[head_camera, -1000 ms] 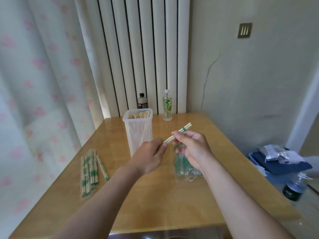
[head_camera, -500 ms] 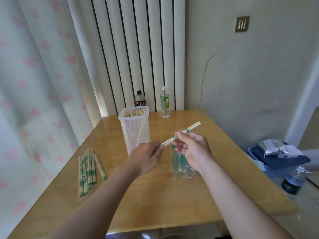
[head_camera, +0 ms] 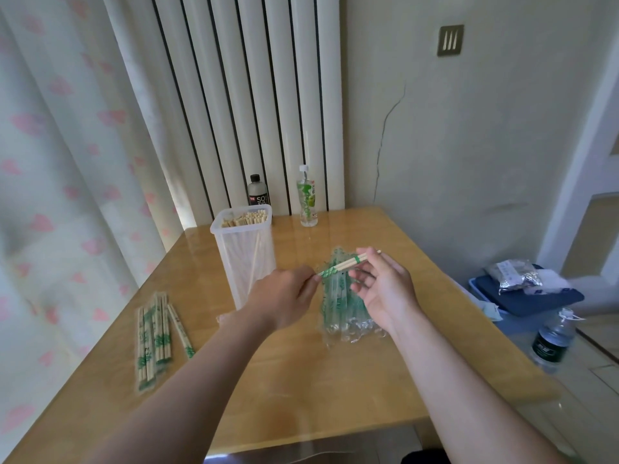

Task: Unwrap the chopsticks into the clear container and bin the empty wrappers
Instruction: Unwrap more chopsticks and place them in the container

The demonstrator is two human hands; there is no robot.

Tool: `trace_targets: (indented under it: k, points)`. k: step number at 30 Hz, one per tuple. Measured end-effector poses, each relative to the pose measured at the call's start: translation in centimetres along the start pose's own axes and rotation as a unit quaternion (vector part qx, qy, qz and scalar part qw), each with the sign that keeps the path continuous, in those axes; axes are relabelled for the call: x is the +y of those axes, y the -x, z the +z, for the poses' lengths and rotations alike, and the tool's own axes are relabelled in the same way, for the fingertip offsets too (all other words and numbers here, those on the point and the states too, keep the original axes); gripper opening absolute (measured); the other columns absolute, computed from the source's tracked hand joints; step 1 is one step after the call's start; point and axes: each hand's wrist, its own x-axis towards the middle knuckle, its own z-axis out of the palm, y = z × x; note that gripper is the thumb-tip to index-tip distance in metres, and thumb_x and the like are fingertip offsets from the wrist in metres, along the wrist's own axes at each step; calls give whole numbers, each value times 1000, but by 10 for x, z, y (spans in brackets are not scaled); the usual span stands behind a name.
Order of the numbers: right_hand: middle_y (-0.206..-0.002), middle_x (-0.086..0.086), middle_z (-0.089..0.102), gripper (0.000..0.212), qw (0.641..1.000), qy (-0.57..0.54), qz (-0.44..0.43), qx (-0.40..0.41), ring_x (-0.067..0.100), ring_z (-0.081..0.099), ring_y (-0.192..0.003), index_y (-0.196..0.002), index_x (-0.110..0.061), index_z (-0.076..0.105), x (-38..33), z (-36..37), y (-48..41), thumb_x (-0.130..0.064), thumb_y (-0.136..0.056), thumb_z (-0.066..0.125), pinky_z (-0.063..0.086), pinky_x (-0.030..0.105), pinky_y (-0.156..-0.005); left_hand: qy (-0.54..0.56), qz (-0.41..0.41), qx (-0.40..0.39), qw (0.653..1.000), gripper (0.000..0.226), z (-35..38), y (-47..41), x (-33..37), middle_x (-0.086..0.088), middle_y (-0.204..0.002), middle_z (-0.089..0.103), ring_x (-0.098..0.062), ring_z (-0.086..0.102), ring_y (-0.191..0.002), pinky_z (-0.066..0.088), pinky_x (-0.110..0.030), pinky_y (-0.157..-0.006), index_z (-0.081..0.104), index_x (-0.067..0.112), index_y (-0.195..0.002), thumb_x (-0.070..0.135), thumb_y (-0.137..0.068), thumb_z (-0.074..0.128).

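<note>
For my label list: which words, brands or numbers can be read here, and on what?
"SO" on the black bottle; the rest is unreadable.
Print on the green-labelled bottle: too blurred.
Green print on the held pair of chopsticks and the wrapped chopsticks: too small.
Label of the bottle on the floor: too blurred.

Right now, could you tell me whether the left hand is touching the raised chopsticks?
Touching. The head view shows the left hand pinching the green-printed end of the raised chopsticks.
</note>
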Motion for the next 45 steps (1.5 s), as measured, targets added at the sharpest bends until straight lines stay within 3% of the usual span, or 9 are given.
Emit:
trace_targets:
  k: [5, 11, 13, 17, 22, 30, 35, 40, 45]
  points:
    - [-75, 10, 65, 14, 997, -41, -2, 58, 24, 64, -68, -100, 0, 68, -9, -11, -7, -13, -101, 61, 53, 33, -62, -51, -8, -6, 999, 29, -4, 2, -14, 6, -74, 58, -23, 55, -74, 47, -34, -63, 59, 25, -96, 42, -105, 38]
    - [-80, 13, 62, 14, 991, -59, -17, 116, 28, 65, -74, -94, 0, 66, -13, -19, -14, -11, -102, 62, 58, 32, -62, -88, -56, 49, 993, 30, -15, 6, -35, 5, -71, 59, -24, 58, -67, 50, -35, -58, 62, 22, -96, 41, -104, 40]
    - [-84, 14, 63, 14, 989, -61, -19, 133, 27, 66, -75, -96, 0, 65, -14, -22, -15, -11, -102, 61, 59, 32, -64, -91, -92, 71, 989, 30, -18, 7, -42, 4, -69, 58, -23, 58, -63, 49, -33, -55, 61, 20, -89, 38, -104, 41]
    - [-85, 14, 63, 12, 985, -57, -21, 163, 26, 67, -74, -95, -1, 64, -13, -26, -17, -10, -102, 61, 58, 32, -65, -67, -138, 118, 981, 38, -26, 12, -48, 3, -57, 51, -22, 51, -52, 33, -27, -48, 42, 21, -66, 29, -103, 46]
    - [-82, 14, 60, 16, 982, -36, -28, 186, 26, 65, -72, -88, -2, 63, -11, -28, -17, -9, -102, 60, 57, 31, -63, -3, -171, 169, 971, 39, -36, 14, -50, -2, -51, 48, -23, 43, -48, 31, -28, -47, 42, 16, -62, 25, -100, 47]
    - [-79, 12, 62, 13, 990, -4, -61, 125, 23, 65, -68, -91, -1, 63, -22, 10, -10, -9, -102, 60, 58, 31, -64, 66, -153, 199, 966, 38, -55, 13, -42, -1, -53, 48, -20, 42, -48, 30, -29, -49, 44, 17, -65, 25, -102, 45]
    - [-76, 10, 65, 14, 988, 36, -131, 67, 19, 67, -66, -99, 2, 65, -57, 65, -11, -10, -102, 60, 59, 29, -63, 145, -195, 261, 934, 37, -80, 16, -37, -1, -59, 49, -18, 43, -52, 30, -30, -51, 47, 16, -70, 27, -105, 41]
    - [-69, 12, 63, 23, 970, 105, -218, 13, 21, 64, -62, -82, -4, 64, -85, 131, -17, -13, -102, 60, 59, 30, -62, 207, -243, 295, 901, 40, -101, 19, -40, -23, -86, 66, -21, 50, -62, 34, -31, -52, 63, 0, -97, 29, -107, 36]
    - [-73, 14, 66, 22, 935, 215, -280, -28, 19, 67, -61, -85, -2, 67, -74, 174, -21, -14, -102, 61, 61, 31, -60, 225, -250, 304, 891, 40, -102, 18, -53, -21, -86, 67, -20, 51, -62, 35, -31, -53, 63, -1, -97, 29, -107, 37]
